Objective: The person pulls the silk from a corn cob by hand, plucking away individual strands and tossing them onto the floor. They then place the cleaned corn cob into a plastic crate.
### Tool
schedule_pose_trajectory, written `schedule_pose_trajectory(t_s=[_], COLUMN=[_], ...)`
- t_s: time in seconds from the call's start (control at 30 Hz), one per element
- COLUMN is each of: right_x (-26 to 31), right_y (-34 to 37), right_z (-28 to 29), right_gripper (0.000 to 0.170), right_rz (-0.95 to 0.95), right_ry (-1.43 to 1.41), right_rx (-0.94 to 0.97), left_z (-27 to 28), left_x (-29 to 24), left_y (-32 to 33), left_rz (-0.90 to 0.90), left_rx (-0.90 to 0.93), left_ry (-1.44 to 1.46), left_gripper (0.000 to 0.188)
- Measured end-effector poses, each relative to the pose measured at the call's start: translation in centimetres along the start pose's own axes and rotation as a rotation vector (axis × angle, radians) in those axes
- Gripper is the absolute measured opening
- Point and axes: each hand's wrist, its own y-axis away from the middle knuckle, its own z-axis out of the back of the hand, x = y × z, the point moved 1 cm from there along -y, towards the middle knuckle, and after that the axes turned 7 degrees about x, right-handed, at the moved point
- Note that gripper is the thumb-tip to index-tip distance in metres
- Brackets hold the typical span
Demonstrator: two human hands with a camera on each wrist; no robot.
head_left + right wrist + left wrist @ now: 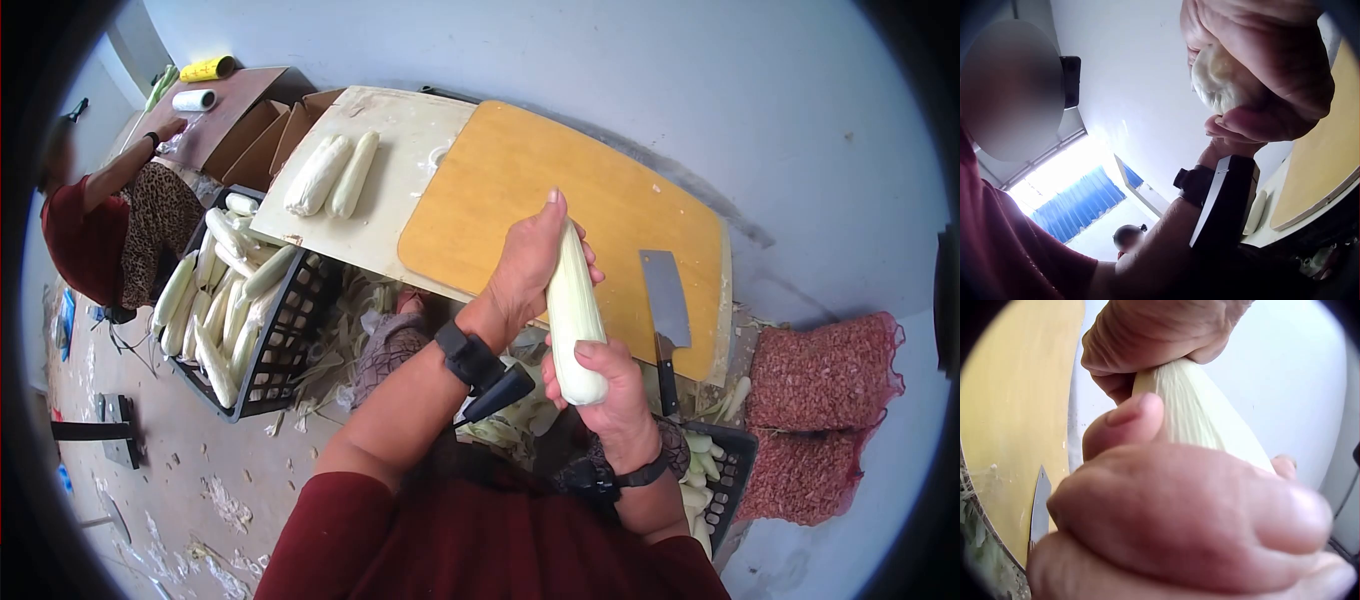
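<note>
Both my hands hold one ear of corn (573, 300) in pale, smooth inner husk, raised above my lap at the near edge of the yellow cutting board. My left hand (528, 262) grips its far end, thumb lying along the side. My right hand (615, 395) is wrapped about the near, rounded end, with the thumb on top. From the right wrist view, the blunt end of the corn shows inside the curled right hand (1266, 75). In the left wrist view, left-hand fingers (1179, 506) cover much of the husk.
On the yellow cutting board (520, 170) lies a cleaver (665, 300), handle over the near edge. Two corn ears (353, 175) rest at the table's left. A black crate (285, 330) of corn stands left, another crate (735, 480) right, beside red mesh sacks (820, 400). Another person (90, 230) sits far left.
</note>
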Motion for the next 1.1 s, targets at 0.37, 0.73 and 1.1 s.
schedule_pose_trajectory(t_s=[0.37, 0.73, 1.1], right_x=[0.4, 1.2, -0.3], right_y=[1.7, 1.2, 0.4], right_z=[0.0, 1.3, -0.1], right_gripper=[0.056, 0.054, 0.051], right_rz=[-0.065, 0.057, 0.007], right_ry=[-0.139, -0.184, -0.055], right_rx=[0.206, 0.105, 0.065], left_z=[4.3, -0.4, -0.4], left_x=[-3.8, 0.3, 0.8], left_y=[-2.8, 1.2, 2.2], left_rz=[-0.222, -0.062, -0.053], left_rx=[-0.085, 0.285, 0.18], left_ry=[0.231, 0.154, 0.076], left_gripper=[0.049, 0.065, 0.053])
